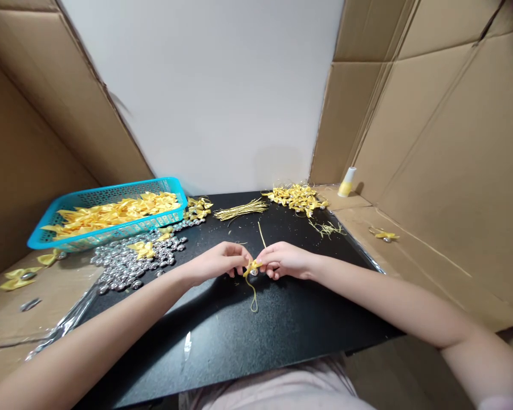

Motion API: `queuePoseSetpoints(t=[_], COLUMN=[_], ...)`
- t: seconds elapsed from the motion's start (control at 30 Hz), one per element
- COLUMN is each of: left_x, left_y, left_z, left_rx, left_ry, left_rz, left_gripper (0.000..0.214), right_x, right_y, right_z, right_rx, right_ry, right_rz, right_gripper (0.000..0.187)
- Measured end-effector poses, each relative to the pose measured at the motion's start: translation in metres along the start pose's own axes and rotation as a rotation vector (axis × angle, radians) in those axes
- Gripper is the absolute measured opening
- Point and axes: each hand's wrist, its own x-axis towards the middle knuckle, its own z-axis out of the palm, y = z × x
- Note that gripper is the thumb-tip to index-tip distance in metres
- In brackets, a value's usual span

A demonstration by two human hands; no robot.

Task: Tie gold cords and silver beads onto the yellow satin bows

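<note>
Over the middle of a black mat [248, 336], my left hand [220, 261] and my right hand [283, 259] meet fingertip to fingertip. Both pinch one small yellow ribbon bow [252, 265] between them. A thin gold cord [253, 293] hangs from the bow in a loop, and another end of cord rises behind it. A small silver bell seems to sit just under the bow, though it is mostly hidden by my fingers.
A blue basket [47, 223] of yellow bows stands at the back left, with a heap of silver bells [128, 263] beside it. A bundle of gold cords [241, 210] and a pile of finished bows [297, 197] lie at the back. Cardboard walls enclose the space; a small yellow-and-white bottle [347, 182] stands at the right.
</note>
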Motion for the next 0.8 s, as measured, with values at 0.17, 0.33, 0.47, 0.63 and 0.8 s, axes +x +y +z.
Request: queuePoseSetpoints(t=[0.17, 0.33, 0.47, 0.63, 0.8], left_x=[-0.001, 0.000, -0.002, -0.012, -0.016], left_y=[-0.001, -0.001, 0.002, 0.012, 0.010], left_z=[0.004, 0.007, 0.007, 0.008, 0.013], left_rx=[-0.068, -0.073, 0.027, 0.352, 0.759], left_ry=[-0.102, -0.075, 0.013, 0.193, 0.482], left_rz=[-0.027, 0.033, 0.135, 0.353, 0.712], left_gripper=[0.017, 0.022, 0.022, 0.021, 0.013], right_x=[-0.001, 0.000, -0.002, -0.011, -0.014], right_y=[0.001, 0.002, 0.001, -0.002, 0.000], right_z=[0.000, 0.000, 0.002, 0.004, 0.002], right_rx=[-0.030, -0.097, -0.167, -0.316, -0.667], right_ry=[0.005, 0.036, 0.077, 0.160, 0.294], right_rz=[-0.074, -0.201, -0.365, -0.590, -0.977], right_gripper=[0.006, 0.012, 0.015, 0.014, 0.006])
